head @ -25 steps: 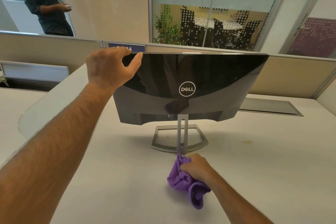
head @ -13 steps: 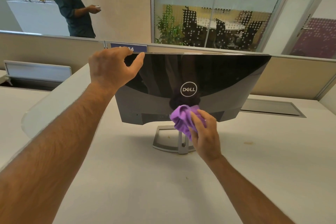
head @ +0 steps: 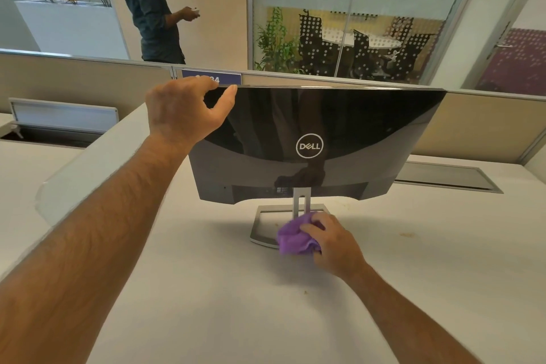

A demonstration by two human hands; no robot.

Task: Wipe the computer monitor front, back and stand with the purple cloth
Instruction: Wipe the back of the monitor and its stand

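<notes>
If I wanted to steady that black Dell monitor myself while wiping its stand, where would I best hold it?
Probably the top edge near a corner, from above, as the left hand does now on the glossy black Dell monitor. The panel is thin and sits on one slim silver stand, so a pinch up high should check wobble while the purple cloth works below.

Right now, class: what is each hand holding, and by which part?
The left hand grips the monitor by its top left corner. The right hand holds the bunched purple cloth against the stand's base.
</notes>
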